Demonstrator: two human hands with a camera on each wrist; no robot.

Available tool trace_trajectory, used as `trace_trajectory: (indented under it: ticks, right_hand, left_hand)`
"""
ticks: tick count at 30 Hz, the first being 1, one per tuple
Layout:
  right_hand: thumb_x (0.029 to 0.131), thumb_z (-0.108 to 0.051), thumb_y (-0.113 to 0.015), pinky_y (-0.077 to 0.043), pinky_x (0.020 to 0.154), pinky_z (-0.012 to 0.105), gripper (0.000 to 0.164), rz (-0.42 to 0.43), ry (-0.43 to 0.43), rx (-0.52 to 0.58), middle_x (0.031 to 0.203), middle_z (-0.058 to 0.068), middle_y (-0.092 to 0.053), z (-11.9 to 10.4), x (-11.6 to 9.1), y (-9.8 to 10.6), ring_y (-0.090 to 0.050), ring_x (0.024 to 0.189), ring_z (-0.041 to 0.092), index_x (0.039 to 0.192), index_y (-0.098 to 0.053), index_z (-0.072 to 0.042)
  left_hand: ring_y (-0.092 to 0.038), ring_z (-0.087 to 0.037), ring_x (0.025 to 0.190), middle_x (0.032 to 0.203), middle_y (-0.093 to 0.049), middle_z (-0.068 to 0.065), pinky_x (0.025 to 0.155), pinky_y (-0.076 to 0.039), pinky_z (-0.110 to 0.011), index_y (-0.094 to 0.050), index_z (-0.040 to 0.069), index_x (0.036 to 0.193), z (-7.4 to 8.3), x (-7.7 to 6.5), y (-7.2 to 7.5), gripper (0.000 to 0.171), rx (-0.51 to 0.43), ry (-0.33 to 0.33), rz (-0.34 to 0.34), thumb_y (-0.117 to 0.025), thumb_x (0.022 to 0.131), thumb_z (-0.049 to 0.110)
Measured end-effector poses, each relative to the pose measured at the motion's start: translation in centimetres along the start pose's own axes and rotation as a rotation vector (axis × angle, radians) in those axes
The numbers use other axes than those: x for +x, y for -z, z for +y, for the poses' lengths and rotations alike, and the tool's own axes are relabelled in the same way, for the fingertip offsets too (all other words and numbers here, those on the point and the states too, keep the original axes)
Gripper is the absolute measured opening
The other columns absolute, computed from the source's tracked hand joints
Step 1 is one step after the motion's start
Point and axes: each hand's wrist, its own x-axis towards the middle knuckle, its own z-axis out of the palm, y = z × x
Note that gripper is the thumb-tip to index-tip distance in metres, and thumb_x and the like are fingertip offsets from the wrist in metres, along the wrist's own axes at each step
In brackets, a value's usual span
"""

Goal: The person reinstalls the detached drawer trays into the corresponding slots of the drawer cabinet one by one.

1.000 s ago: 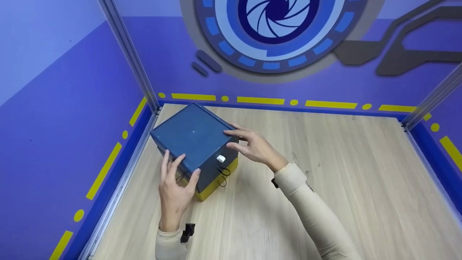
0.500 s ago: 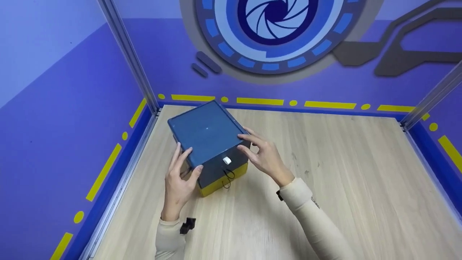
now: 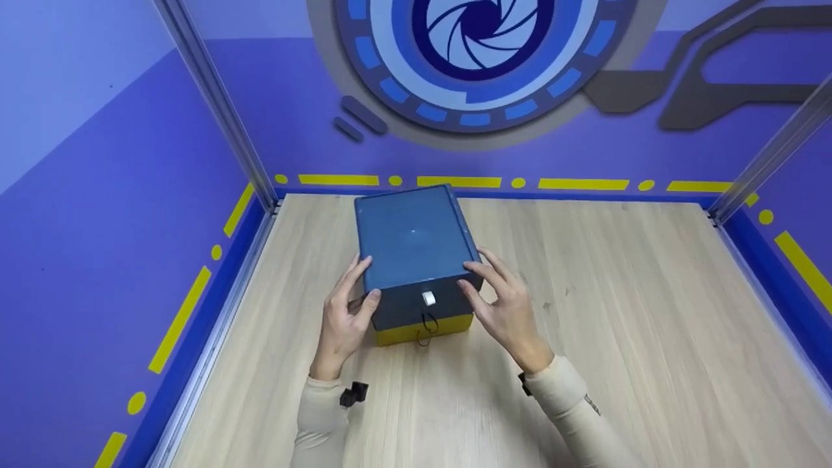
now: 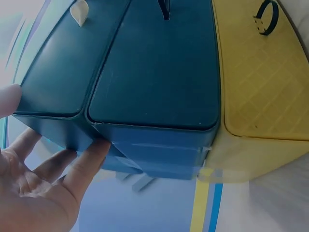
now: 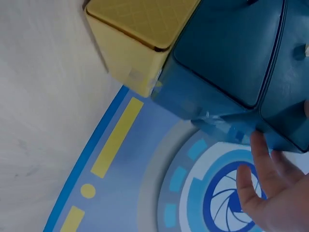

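Observation:
A small stacked drawer cabinet [image 3: 416,240] stands on the table, its front turned mostly towards me. Dark blue drawers form its upper part, with a yellow drawer [image 3: 393,335] at the bottom. On the top drawer is a white knob [image 3: 428,298]; the lower two carry black loop handles [image 4: 270,19]. My left hand [image 3: 343,328] holds the upper left front corner, thumb at the front edge and fingers along the side. Opposite it, my right hand [image 3: 510,315] holds the right corner the same way. In the right wrist view, its fingers [image 5: 263,159] reach the cabinet's blue side.
The wooden table [image 3: 637,325] extends widely to the right of the cabinet. Behind it rises a blue-purple wall [image 3: 546,156] with yellow dashes, and another panel [image 3: 117,260] borders the left. Metal posts [image 3: 218,104] stand at the corners.
The cabinet has shifted right and turned clockwise as seen from above, so its front faces me more squarely. Both hands moved along with it, keeping their hold.

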Motion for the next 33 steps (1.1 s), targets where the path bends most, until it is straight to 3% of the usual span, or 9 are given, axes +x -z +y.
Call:
trace_trajectory:
  ticks: [7,16,21,26,33]
  right_hand:
    - [0.088,-0.011,-0.087,-0.057,0.085,0.054,0.035,0.044,-0.035,-0.019,0.143,0.019,-0.067,-0.2,-1.2,1.8,-0.076,0.095,0.028,0.122,-0.078,-0.013]
    - [0.087,-0.006,-0.085,-0.048,0.074,0.029,0.035,0.147,-0.07,-0.038,0.141,0.018,-0.066,-1.5,-3.1,2.5,-0.068,0.088,0.023,0.121,-0.077,-0.011]
    - [0.087,-0.006,-0.086,-0.049,0.072,0.031,0.035,0.172,-0.051,-0.064,0.139,0.018,-0.067,-1.7,-3.5,2.6,-0.068,0.087,0.023,0.12,-0.078,-0.012]
    - [0.087,-0.005,-0.086,-0.052,0.077,0.035,0.036,0.157,-0.088,-0.061,0.141,0.018,-0.067,-1.7,-3.6,2.6,-0.07,0.091,0.025,0.121,-0.078,-0.012]
    - [0.088,-0.006,-0.085,-0.054,0.099,0.051,0.035,0.148,-0.133,-0.051,0.144,0.018,-0.066,-1.9,-3.7,2.7,-0.071,0.12,0.038,0.122,-0.077,-0.012]
  left_hand:
    - [-0.046,-0.038,0.153,0.171,-0.04,-0.013,0.102,-0.059,-0.051,-0.05,0.019,0.16,0.2,1.1,-1.6,0.054,-0.064,-0.011,-0.049,-0.061,0.107,0.016]
    - [-0.046,-0.037,0.153,0.171,-0.041,-0.01,0.106,-0.057,-0.054,-0.046,0.02,0.162,0.7,1.0,-3.5,0.054,-0.071,-0.041,-0.056,-0.054,0.109,0.017]
    - [-0.049,-0.035,0.151,0.169,-0.044,-0.009,0.109,-0.054,-0.057,-0.046,0.019,0.163,0.9,0.8,-3.9,0.053,-0.042,-0.04,-0.044,-0.05,0.11,0.017]
    - [-0.046,-0.03,0.153,0.168,-0.046,-0.004,0.11,-0.053,-0.058,-0.046,0.023,0.163,1.3,0.7,-4.2,0.052,-0.013,0.0,-0.025,-0.049,0.111,0.021]
    - [-0.046,-0.032,0.154,0.169,-0.045,-0.005,0.109,-0.054,-0.057,-0.046,0.024,0.163,1.6,0.3,-4.3,0.052,-0.015,0.03,-0.029,-0.051,0.111,0.024]
